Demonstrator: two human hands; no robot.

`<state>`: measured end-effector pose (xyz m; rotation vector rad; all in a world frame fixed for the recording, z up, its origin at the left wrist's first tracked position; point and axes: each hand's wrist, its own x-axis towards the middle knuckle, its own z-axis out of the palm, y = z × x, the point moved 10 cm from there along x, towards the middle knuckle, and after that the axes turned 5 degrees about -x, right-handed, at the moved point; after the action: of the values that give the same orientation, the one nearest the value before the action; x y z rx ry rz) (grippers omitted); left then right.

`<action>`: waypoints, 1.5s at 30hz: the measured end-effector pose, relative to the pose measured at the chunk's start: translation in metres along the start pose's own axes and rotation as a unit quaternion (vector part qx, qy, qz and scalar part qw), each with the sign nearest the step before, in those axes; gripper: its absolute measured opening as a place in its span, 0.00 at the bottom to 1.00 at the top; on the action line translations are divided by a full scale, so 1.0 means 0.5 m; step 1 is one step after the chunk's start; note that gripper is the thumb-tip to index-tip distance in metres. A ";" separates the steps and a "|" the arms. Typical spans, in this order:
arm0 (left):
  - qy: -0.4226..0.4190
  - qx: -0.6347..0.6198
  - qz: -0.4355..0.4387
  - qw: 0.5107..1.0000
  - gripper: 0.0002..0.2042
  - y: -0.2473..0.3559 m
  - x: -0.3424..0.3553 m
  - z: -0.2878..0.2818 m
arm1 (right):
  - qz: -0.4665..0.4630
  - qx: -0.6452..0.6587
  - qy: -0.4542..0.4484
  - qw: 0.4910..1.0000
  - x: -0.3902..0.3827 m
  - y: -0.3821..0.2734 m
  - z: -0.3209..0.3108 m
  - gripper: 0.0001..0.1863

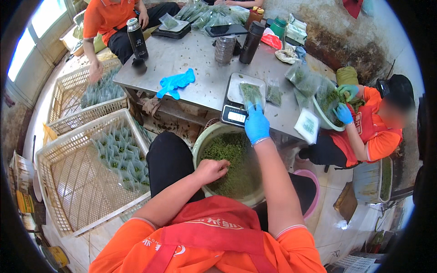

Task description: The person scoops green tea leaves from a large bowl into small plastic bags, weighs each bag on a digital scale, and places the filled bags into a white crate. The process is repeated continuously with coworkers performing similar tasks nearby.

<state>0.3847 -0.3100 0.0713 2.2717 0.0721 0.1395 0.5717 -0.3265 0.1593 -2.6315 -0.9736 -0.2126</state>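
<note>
My bare left hand [213,169] is over a pale plastic basin [198,145] of small green plant bits [232,184], its fingers curled; whatever they hold is hidden. My right hand [256,123], in a blue glove, is closed on the lower end of a clear bag of green bits [250,92], which lies on the steel pan of a digital scale [235,116]. A second filled bag [273,94] lies right of the scale on the steel table [200,59]. A loose blue glove [176,83] lies to the scale's left.
Crates [52,177] with upright bags [120,154] stand at left. Bottles [250,43], a black device [226,30] and bagged greens [205,16] crowd the table's back. One co-worker [107,18] sits back left; another [382,132], gloved, handles greens in a bowl [321,113] at right. A pink basin [313,200] is below.
</note>
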 end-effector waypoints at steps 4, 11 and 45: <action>0.027 -0.002 0.001 1.000 0.11 0.001 0.004 -0.021 | -0.082 0.076 0.207 0.972 -0.060 -0.005 -0.068 0.22; 0.137 -0.308 -0.061 0.939 0.23 -0.001 0.024 -0.068 | 0.129 0.480 -0.091 0.863 -0.210 0.013 0.077 0.07; -0.024 -0.572 -0.137 0.808 0.15 -0.027 0.028 0.021 | 0.142 0.579 -0.270 0.756 -0.259 -0.033 0.071 0.09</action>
<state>0.3997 -0.3079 0.0556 1.0270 0.2213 -0.0369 0.4640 -0.3808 0.0982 -1.5728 -0.5029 0.9686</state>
